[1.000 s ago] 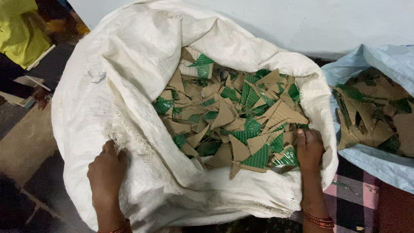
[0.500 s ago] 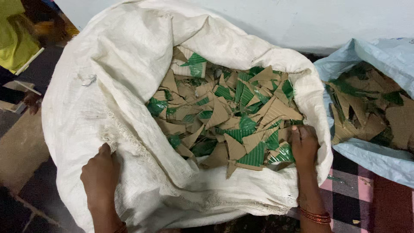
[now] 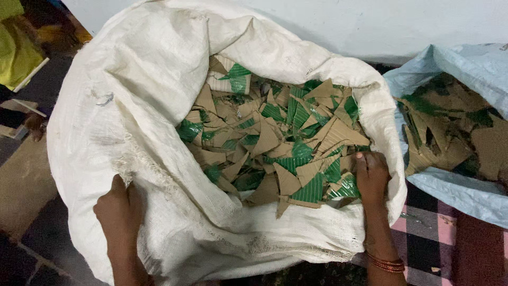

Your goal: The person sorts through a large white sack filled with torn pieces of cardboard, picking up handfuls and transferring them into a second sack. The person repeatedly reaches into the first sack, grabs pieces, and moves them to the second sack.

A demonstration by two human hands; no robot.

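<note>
You are gripping the white sack [image 3: 159, 106]: left hand [image 3: 119, 209] clenching its outer wall, right hand [image 3: 372, 177] closed over its rim beside the cardboard scraps [image 3: 275, 143]. Next likely needs firm, even hold.

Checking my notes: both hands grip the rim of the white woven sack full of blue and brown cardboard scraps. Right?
Not quite: the head view shows the triangular cardboard scraps are green and brown, not blue. Left hand and right hand do grip the white woven sack.

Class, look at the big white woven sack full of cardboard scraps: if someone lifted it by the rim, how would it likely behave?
The white sack would probably sag and fold, since its cloth already creases around the left hand. It may feel light for its bulk, holding thin cardboard pieces. Loose pieces near the right hand could shift or spill.
</note>
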